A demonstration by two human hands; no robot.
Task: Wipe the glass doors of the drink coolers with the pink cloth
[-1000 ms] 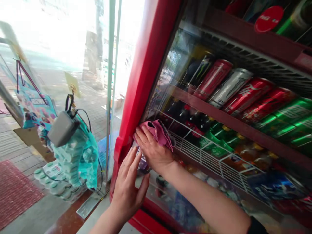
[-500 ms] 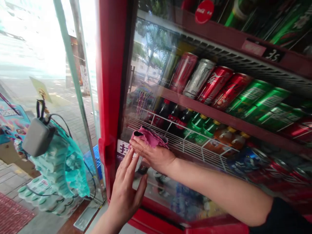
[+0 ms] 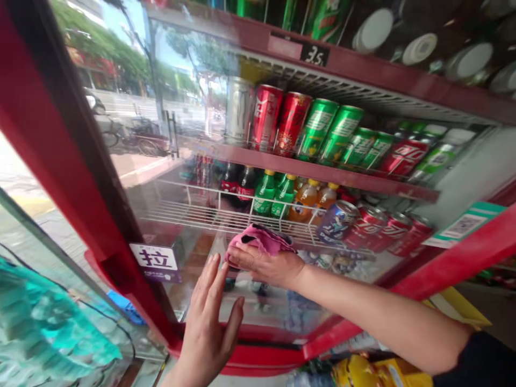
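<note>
A pink cloth lies against the glass door of a red-framed drinks cooler, with my right hand pressing on it, fingers pointing left. My left hand is raised just left of and below it, fingers spread and holding nothing; whether it touches the glass I cannot tell. Behind the glass, cans stand on the upper shelf. Small bottles and more cans sit in the wire rack below.
The cooler's red door frame runs down the left side, beside a white and purple sticker. Turquoise plastic wrapping is at the lower left. Yellow packages lie at the bottom right.
The view has swung right, showing more of the cooler's right side. My right hand and the cloth are now farther right of the door sticker. My left hand stays spread.
</note>
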